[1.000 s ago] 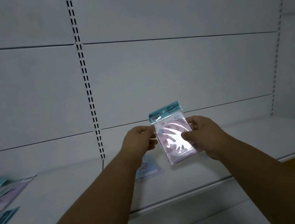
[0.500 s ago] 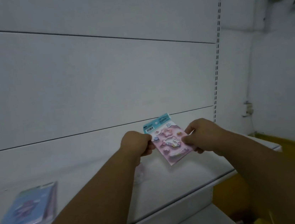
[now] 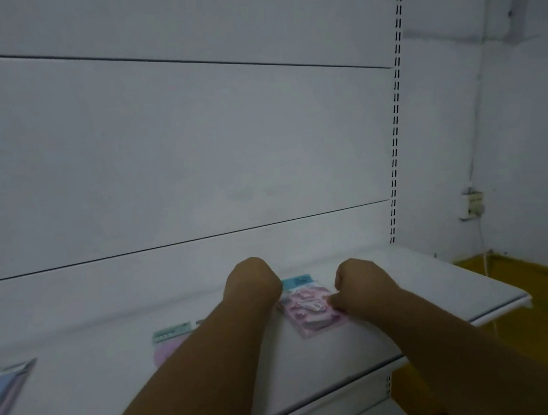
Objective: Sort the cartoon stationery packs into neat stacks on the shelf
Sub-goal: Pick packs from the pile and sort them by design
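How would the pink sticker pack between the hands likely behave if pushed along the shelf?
The pink sticker pack lies flat on the smooth white shelf, so it would probably slide easily. It looks thin, so likely light and somewhat bendy. Being flat, it cannot roll or tip.

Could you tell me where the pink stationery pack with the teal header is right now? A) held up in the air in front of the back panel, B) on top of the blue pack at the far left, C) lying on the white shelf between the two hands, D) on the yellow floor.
C: the pink pack lies flat on the white shelf, with the left hand and right hand at its sides.
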